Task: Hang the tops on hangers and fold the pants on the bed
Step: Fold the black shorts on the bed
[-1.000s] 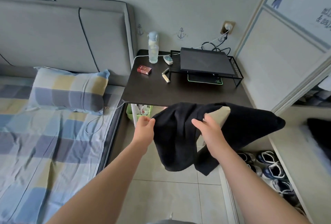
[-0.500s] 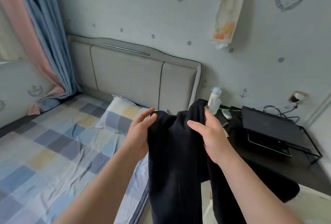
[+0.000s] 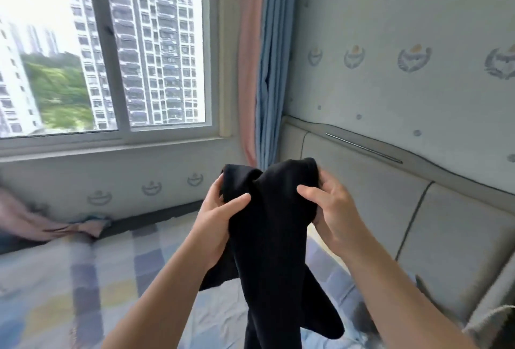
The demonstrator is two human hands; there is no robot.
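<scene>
The black garment (image 3: 273, 237) hangs in the air above the bed (image 3: 111, 279), held up by its top edge, with its lower lengths trailing down toward the checked sheet. The left hand (image 3: 220, 214) is closed on 1 bunched corner, thumb pressed across the front of the cloth and fingers wrapped behind it. The right hand (image 3: 331, 209) pinches the other corner the same way, thumb in front and fingers tucked behind the fabric. Neither hand is spread; both are clamped on cloth.

Holding it by 2 high points, close together, lets the weight pull the fabric straight, which probably helps to find the waistband or shoulders. The long narrow drops suggest pants legs, though I cannot tell for certain whether this is pants or a top.

If it is pants, the likely next move is to lay it flat on the bed, which has open sheet directly beneath the hands. The padded headboard (image 3: 362, 195) stands at the bed's right end, the window (image 3: 111, 55) and curtain (image 3: 267, 69) rise beyond its far side, and a pink cloth (image 3: 28, 220) lies along its far left edge.
</scene>
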